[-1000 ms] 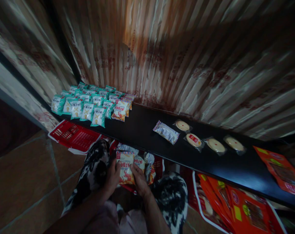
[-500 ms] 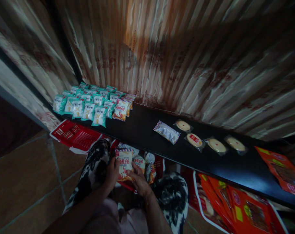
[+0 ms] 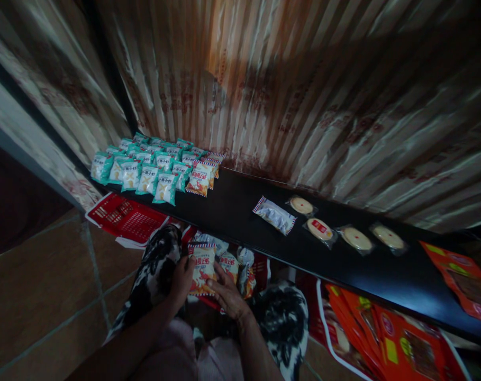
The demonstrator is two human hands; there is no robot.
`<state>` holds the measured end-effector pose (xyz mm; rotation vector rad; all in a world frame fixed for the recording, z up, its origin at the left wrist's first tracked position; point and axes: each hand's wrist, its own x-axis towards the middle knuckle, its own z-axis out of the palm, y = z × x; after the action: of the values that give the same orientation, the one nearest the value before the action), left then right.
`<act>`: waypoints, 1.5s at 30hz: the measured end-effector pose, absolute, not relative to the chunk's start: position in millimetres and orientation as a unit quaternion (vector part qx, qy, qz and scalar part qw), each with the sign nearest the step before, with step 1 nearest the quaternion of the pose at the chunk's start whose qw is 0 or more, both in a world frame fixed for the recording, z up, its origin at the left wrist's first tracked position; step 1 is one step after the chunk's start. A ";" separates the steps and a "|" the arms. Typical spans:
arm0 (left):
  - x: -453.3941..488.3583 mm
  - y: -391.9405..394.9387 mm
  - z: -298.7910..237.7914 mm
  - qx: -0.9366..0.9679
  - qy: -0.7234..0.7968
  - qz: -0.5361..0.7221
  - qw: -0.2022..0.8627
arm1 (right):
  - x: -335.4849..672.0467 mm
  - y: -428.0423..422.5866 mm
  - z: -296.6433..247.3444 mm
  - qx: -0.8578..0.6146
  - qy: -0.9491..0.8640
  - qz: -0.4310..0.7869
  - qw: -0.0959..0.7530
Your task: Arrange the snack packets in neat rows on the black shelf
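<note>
Low over my lap, a white and orange snack bag (image 3: 202, 267) with red lettering and striped ends is held between my hands. My left hand (image 3: 182, 278) grips its left edge, thumb in front. At its lower right edge, my right hand (image 3: 229, 297) has the thumb on the front and fingers partly hidden at the side. Just behind is a similar bag (image 3: 227, 263), among other packets in a red basket (image 3: 261, 270) below the shelf. On the black shelf (image 3: 234, 203), matching snack bags (image 3: 199, 177) stand beside several rows of teal and white bags (image 3: 148, 177).
Farther right on the shelf lie a silvery bag (image 3: 274, 214), several wrapped round pastries (image 3: 319, 230) and an orange packet (image 3: 460, 278). Another red basket (image 3: 139, 219) sits at left below. Orange packets (image 3: 399, 333) fill a container at lower right. A pleated curtain (image 3: 260, 95) hangs behind.
The view has shifted slightly, so the shelf goods appear a little farther right. Both hands keep hold of the same snack bag, with barely any movement.
</note>
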<state>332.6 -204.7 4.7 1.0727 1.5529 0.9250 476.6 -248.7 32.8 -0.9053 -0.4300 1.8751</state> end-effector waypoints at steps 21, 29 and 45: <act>334.6 -212.3 3.2 0.475 0.666 0.354 0.454 | 478.0 -248.2 33.9 -0.362 -0.202 0.761 0.499; 340.5 -202.8 12.3 0.495 0.671 0.433 0.342 | 480.7 -247.7 29.5 -0.343 -0.179 0.759 0.524; 333.6 -201.5 27.1 0.476 0.609 0.418 0.478 | 487.3 -247.0 33.3 -0.388 -0.233 0.723 0.522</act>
<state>333.6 -201.5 27.1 1.1620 1.4866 1.0201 487.3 -247.0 33.3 -0.9301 -0.5572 1.7308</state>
